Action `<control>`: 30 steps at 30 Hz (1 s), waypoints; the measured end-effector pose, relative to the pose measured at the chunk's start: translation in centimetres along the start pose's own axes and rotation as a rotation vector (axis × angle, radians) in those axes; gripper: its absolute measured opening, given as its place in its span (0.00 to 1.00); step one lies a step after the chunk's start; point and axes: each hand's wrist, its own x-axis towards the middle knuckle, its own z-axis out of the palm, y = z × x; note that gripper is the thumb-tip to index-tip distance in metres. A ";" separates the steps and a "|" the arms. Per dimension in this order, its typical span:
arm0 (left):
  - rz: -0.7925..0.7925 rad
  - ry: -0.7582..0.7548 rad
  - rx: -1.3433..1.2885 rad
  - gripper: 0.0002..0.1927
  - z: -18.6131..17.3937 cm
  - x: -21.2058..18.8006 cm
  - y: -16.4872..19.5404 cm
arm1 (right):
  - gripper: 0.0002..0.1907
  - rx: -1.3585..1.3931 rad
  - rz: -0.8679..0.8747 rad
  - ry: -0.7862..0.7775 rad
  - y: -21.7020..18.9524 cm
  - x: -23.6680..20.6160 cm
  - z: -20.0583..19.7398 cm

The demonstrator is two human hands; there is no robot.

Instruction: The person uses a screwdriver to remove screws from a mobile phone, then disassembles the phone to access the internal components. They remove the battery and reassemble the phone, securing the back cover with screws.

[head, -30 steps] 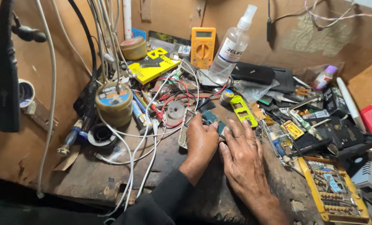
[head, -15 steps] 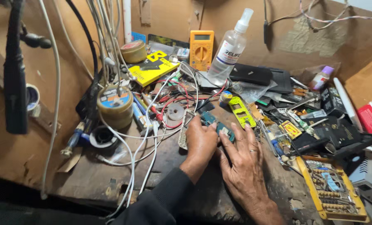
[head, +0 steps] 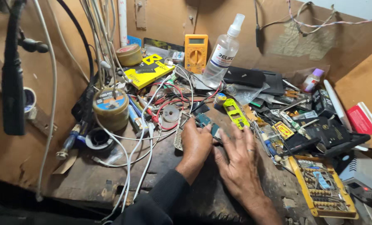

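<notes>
Down near the middle of the desk [head: 90, 183], the left hand [head: 196, 143] pinches a small circuit board [head: 204, 121] — fingers curled tight on it — while the right hand [head: 238, 160] lies flat and spread just beside, fingertips [head: 236, 130] touching the board near a yellow-green phone frame [head: 235, 113].

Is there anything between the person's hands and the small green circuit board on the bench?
Nothing visible. The left hand already rests on the circuit board, covering its near part, and the right hand lies flat beside it, fingers reaching its right edge. The yellow-green phone frame lies behind, apart.
</notes>
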 end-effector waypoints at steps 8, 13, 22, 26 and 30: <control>0.043 0.001 -0.032 0.18 1.6 1.5 0.5 | 0.28 0.018 0.023 -0.023 1.3 1.9 -0.6; -0.055 -0.030 -0.001 0.15 2.1 0.8 1.3 | 0.25 0.223 0.068 0.136 1.7 2.0 -2.4; 0.018 -0.074 0.220 0.13 2.2 -1.8 4.4 | 0.27 0.341 0.307 0.064 3.2 3.8 -3.5; -0.042 -0.146 0.088 0.10 1.3 -2.3 4.5 | 0.24 0.421 0.384 0.044 2.4 3.4 -3.6; -0.038 -0.144 0.111 0.11 0.6 -2.5 4.3 | 0.24 0.473 0.404 0.051 1.6 3.1 -3.5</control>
